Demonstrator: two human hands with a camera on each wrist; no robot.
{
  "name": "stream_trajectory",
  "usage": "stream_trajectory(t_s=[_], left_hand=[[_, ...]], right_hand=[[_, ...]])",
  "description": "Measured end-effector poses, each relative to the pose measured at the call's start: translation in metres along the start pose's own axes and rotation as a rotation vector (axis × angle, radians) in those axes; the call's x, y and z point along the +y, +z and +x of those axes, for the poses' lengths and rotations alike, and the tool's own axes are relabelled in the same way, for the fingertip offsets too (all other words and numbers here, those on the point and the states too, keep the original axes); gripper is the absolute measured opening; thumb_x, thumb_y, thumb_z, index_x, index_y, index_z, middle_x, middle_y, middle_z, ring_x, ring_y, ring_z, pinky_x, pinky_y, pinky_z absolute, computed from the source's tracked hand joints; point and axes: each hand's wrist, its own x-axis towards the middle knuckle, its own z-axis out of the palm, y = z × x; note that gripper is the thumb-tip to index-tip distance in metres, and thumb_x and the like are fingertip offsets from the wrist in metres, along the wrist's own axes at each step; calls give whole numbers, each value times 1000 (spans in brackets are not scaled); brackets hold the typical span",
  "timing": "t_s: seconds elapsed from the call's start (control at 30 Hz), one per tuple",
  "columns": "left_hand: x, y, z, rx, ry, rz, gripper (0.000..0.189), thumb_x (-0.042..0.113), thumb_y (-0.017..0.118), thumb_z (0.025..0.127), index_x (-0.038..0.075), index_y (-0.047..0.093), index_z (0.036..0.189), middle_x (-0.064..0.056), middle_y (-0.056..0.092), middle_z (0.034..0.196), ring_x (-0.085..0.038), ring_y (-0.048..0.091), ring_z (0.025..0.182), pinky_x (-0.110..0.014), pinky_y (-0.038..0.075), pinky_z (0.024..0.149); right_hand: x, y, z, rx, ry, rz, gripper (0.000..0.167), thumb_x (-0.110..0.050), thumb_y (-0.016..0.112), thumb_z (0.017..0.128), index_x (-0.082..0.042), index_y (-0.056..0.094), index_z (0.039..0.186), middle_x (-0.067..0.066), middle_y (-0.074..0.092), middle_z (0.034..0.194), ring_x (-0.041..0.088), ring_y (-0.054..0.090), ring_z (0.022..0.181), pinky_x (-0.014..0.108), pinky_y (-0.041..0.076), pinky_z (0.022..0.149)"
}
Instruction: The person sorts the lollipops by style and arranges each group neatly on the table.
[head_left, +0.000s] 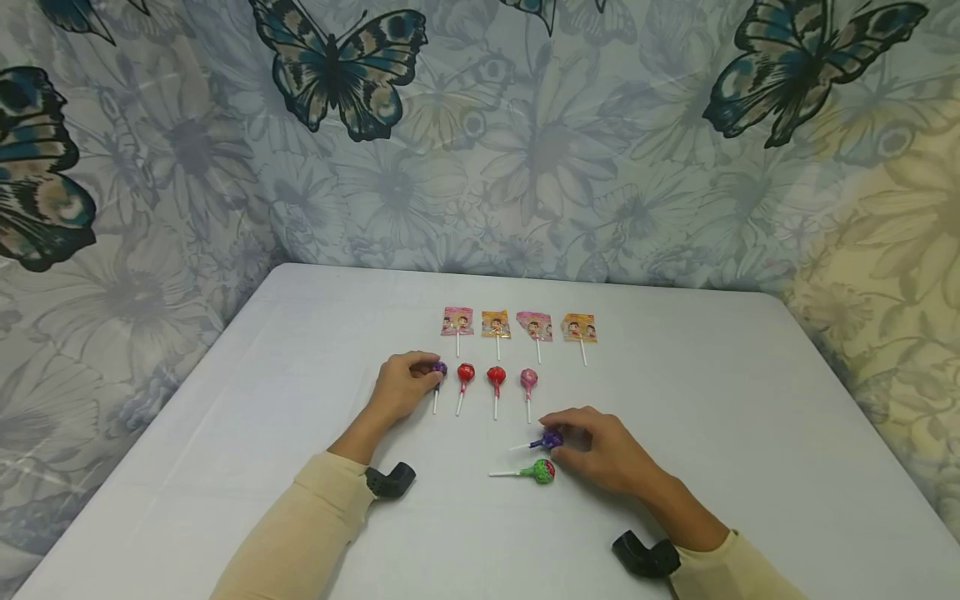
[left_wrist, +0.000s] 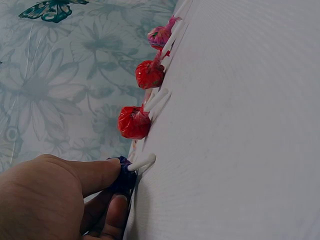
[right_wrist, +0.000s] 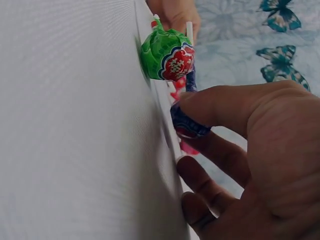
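Observation:
My left hand (head_left: pixel 399 387) pinches the wrapped head of a purple lollipop (head_left: pixel 440 367) at the left end of a row, its white stick pointing toward me. To its right lie two red lollipops, the nearer one (head_left: pixel 466 372) and another (head_left: pixel 496 377), then a pink lollipop (head_left: pixel 528 379). Below the row, my right hand (head_left: pixel 606 450) holds a second purple lollipop (head_left: pixel 553 439) between thumb and fingers, its stick pointing left. In the right wrist view the thumb covers part of that wrapper. Just in front lies a green lollipop (right_wrist: pixel 167 55) with a red label, apart from the fingers.
Behind the row lie flat-wrapped lollipops in pink (head_left: pixel 457 320) and orange (head_left: pixel 496 323) packets, then another pink (head_left: pixel 536 325) and orange (head_left: pixel 580 327) one. All rest on a white table (head_left: pixel 337 308) against butterfly-patterned walls (head_left: pixel 540 167).

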Motion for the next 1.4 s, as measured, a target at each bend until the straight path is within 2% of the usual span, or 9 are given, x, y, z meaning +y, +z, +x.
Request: stream_trajectory(t_s=[0.2,0.37,0.7,0.87,0.97,1.07,1.2,1.4], left_hand=[[-1,0,0,-2,-3,-2,25,7,73,86,4,71,111,-5,65,88,-17,58,78,-31,49,69],[-1,0,0,-1,-5,4,25,7,73,86,5,72,110,-4,65,87,-17,58,78,-31,48,69],[-2,1,0,0,-5,9,26,8,73,86,5,71,111,-4,65,88,-16,58,78,-31,49,70],[-3,1,0,-3,-2,5,26,7,73,86,4,71,112,-3,65,88,-16,58,78,-31,49,69],[-2,2,0,-6,1,6,27,7,72,86,4,71,112,-3,64,88,-16,58,78,-31,49,69],[-2,2,1,-7,-5,6,27,8,72,86,4,71,113,-3,65,88,-16,58,78,-31,49,69],[-1,1,0,-4,-7,5,27,8,73,86,5,71,112,-3,65,88,-16,59,78,-32,49,69],[-1,2,0,-2,-8,3,27,7,73,86,4,71,112,-3,64,88,-16,58,78,-32,49,70]], right_hand=[[-3,0,-1,14,39,27,30,-7,79,79,-19,69,105,-16,63,98,13,55,89,33,45,74],[-3,-1,0,60,-4,102,28,-2,76,80,-14,71,105,-14,65,97,12,59,85,32,51,76],[-8,-8,1,127,-91,301,27,0,70,86,-3,70,113,-2,66,104,17,64,91,30,52,82],[-15,-12,0,153,-118,389,31,4,68,86,-1,68,116,13,65,108,21,63,94,28,53,81],[-17,-14,1,175,-125,460,31,7,68,85,-1,65,115,18,62,108,23,65,92,29,53,80],[-18,-16,2,189,-146,541,26,12,67,84,1,61,107,20,60,106,26,64,94,32,52,83],[-15,-18,3,204,-159,562,24,16,64,83,3,61,103,21,60,104,24,60,95,30,51,85],[-16,-21,2,217,-141,552,25,14,64,84,6,62,107,21,59,107,22,58,94,26,51,82]])
